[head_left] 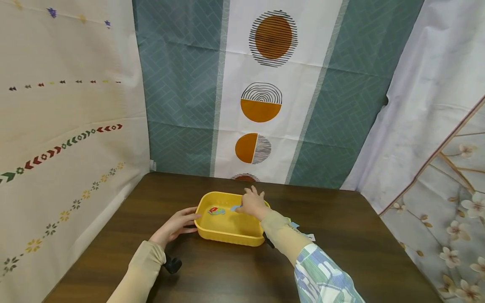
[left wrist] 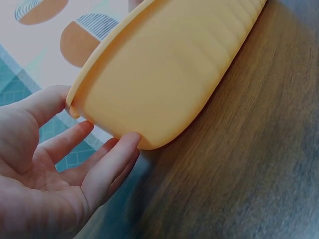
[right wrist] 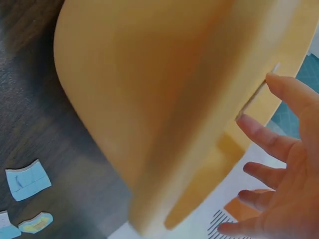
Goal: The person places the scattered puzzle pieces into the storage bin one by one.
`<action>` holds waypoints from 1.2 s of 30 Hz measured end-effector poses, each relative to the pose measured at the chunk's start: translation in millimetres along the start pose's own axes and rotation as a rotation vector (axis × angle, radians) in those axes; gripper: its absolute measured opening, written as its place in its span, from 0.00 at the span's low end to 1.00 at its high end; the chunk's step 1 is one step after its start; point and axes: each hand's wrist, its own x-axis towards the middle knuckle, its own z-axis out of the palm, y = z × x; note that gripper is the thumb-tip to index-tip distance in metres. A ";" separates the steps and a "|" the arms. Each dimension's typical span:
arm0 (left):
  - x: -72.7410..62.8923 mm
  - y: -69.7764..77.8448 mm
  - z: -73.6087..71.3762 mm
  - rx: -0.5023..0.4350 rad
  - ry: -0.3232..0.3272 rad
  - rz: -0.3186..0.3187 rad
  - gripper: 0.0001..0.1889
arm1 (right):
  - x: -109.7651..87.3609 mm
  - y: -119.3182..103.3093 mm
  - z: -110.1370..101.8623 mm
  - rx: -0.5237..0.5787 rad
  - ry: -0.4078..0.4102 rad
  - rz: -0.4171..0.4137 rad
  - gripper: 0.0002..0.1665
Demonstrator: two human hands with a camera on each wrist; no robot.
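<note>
A yellow tray (head_left: 229,240) with rounded corners and a raised rim sits on the brown table. My left hand (head_left: 177,224) grips its left end. In the left wrist view the thumb lies over the rim and the fingers touch the outer wall (left wrist: 149,89). My right hand (head_left: 253,203) is over the tray's far right part, pinching a thin flat piece (right wrist: 256,94) between thumb and index finger. The piece shows edge-on in the right wrist view; the other fingers are spread. A flat red, green and blue piece (head_left: 217,211) lies on the tray's floor.
Right of the tray, partly behind the right forearm, several flat light-coloured pieces (head_left: 310,237) lie on the table (head_left: 333,261). The right wrist view shows a pale blue piece (right wrist: 28,180) and a yellow-blue one (right wrist: 36,222). Patterned cloths (head_left: 182,84) hang around the table.
</note>
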 end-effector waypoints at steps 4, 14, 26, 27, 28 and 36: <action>0.6 -0.6 -0.2 -0.002 -0.008 0.001 0.34 | 3.1 -3.1 0.9 -0.003 -0.027 -0.007 0.18; 1.0 -0.4 2.3 -0.017 -0.005 -0.007 0.35 | 15.4 -5.5 -2.8 -0.047 -0.052 -0.010 0.18; 0.5 0.5 -0.8 -0.014 0.025 -0.009 0.33 | 18.2 -6.0 -1.9 -0.013 -0.086 0.004 0.17; 0.4 1.0 -0.8 -0.007 0.024 -0.005 0.33 | 18.1 -5.8 -0.9 -0.009 -0.081 0.008 0.17; 0.1 1.5 -0.6 -0.004 0.028 -0.005 0.33 | 18.1 -5.6 0.3 -0.003 -0.075 0.011 0.17; -2.5 3.9 2.9 -0.002 0.027 -0.007 0.32 | 14.2 -5.2 16.3 0.000 -0.032 0.032 0.17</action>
